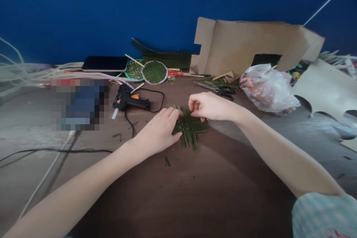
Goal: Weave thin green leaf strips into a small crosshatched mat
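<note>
A small woven piece of green leaf strips [190,129] lies flat on the brown table, with loose strip ends sticking out at its near and right sides. My left hand [163,128] holds its left edge, the fingers curled at the top and the thumb apart from them lower down. Over the far right part of the weave is my right hand [208,106], thumb and fingers pinched together at a leaf strip. The pinched end is mostly hidden by the fingers.
Scissors [214,90] lie just beyond my right hand. A black glue gun [131,99] with its cord is at the left. Behind stand round woven fans [154,72], a phone [104,63] and a cardboard box [240,44]. A plastic bag [269,88] sits at the right.
</note>
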Tool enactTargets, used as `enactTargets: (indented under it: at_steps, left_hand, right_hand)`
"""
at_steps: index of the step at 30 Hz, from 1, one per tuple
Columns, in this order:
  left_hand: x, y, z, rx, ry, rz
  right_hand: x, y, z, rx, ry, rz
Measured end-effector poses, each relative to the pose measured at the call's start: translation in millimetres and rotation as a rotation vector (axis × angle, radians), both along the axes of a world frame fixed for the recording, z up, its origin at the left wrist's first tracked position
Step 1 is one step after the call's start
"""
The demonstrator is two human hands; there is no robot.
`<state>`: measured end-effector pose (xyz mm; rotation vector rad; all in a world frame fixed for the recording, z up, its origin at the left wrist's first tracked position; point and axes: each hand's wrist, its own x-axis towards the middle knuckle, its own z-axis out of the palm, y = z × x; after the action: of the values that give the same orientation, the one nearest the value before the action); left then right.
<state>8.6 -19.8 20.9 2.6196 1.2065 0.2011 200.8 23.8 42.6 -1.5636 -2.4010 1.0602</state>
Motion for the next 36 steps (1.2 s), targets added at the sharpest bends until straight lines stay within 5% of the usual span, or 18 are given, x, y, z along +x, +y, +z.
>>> enactTargets:
  at_steps: [13, 18, 22, 36]
  left_hand:
    - [-2.1, 1.6, -5.7, 0.019, -0.03, -0.045]
    - [-2.7, 4.4, -5.9, 0.008, -0.037, -0.066]
    - [-2.5, 4.8, -5.9, -0.001, -0.031, -0.055]
    - [-4.5, 5.8, -3.3, 0.111, -0.027, -0.156]
  right_hand:
    - [-1.3, 1.3, 3.6, 0.003, -0.202, -0.03]
    - [0.6, 4.3, 3.7, -0.021, -0.329, 0.072]
    - [2.2, 5.1, 5.3, -0.064, -0.34, 0.153]
    - [0.9, 0.6, 11.1, -0.047, -0.354, 0.089]
